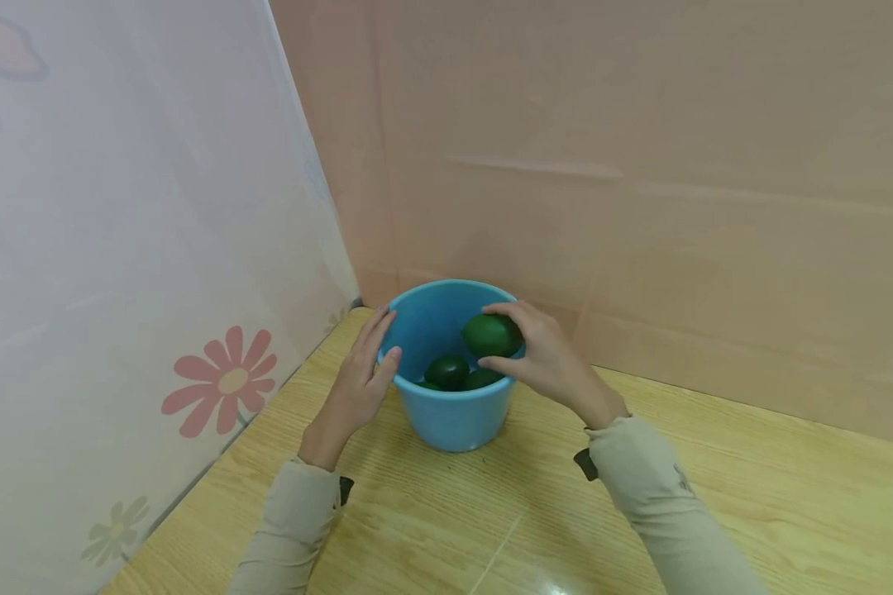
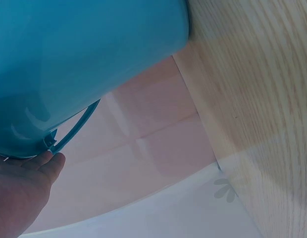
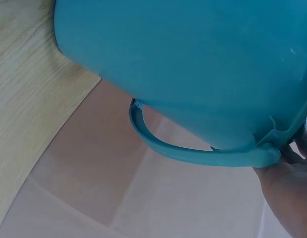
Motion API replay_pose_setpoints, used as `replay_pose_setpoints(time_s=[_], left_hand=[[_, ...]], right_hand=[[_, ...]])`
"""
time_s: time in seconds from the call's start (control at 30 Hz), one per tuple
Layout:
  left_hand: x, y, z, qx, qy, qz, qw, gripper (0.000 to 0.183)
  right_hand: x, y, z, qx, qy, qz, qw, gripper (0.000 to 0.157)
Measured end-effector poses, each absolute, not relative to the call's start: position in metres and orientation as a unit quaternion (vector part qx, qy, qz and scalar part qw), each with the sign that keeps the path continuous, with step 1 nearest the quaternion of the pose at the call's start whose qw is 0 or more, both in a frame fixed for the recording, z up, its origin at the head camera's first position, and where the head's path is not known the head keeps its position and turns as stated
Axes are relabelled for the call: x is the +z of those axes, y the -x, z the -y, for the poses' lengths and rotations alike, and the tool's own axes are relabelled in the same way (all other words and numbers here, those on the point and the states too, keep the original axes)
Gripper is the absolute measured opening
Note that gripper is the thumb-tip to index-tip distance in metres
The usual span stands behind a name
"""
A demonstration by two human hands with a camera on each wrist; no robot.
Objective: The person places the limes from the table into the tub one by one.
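Observation:
A blue plastic bucket [image 1: 454,417] stands on the wood-grain surface, seen from the side in both wrist views. My left hand [image 1: 357,376] rests on its left rim, with long, straightish fingers and the thumb at the near edge. Over the right rim, my right hand [image 1: 543,351] holds a green oval fruit [image 1: 487,335] between fingers and thumb, high inside the bucket. Below it, a darker glossy green fruit [image 1: 447,373] lies in the bucket next to another green fruit [image 1: 482,378]. The right wrist view shows the bucket's handle [image 3: 193,153] hanging at the back, but the held fruit is hidden there.
Behind the bucket rises a tan sheet-covered wall [image 1: 640,207]. A pale wall covering with printed flowers [image 1: 231,380] stands to the left, meeting the tan one in a corner near the bucket. Wood-grain flooring [image 1: 432,529] stretches toward me and to the right.

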State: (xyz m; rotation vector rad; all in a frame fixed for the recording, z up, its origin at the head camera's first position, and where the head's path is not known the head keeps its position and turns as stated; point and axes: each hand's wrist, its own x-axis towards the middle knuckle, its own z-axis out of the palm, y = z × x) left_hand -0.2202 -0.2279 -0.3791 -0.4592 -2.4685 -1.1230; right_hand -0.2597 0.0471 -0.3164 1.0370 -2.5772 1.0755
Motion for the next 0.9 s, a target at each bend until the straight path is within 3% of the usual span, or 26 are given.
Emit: replay_pose_setpoints(time_s=[0.33, 0.9], left_hand=[[-0.380, 0.220, 0.230, -0.397, 0.163, 0.881, 0.198, 0.056], [-0.383, 0.219, 0.233, -0.398, 0.161, 0.881, 0.200, 0.056]], right_hand=[[-0.310, 0.264, -0.040, 0.336, -0.318, 0.887, 0.001, 0.066], [-0.308, 0.265, -0.025, 0.288, -0.317, 0.903, -0.030, 0.065]])
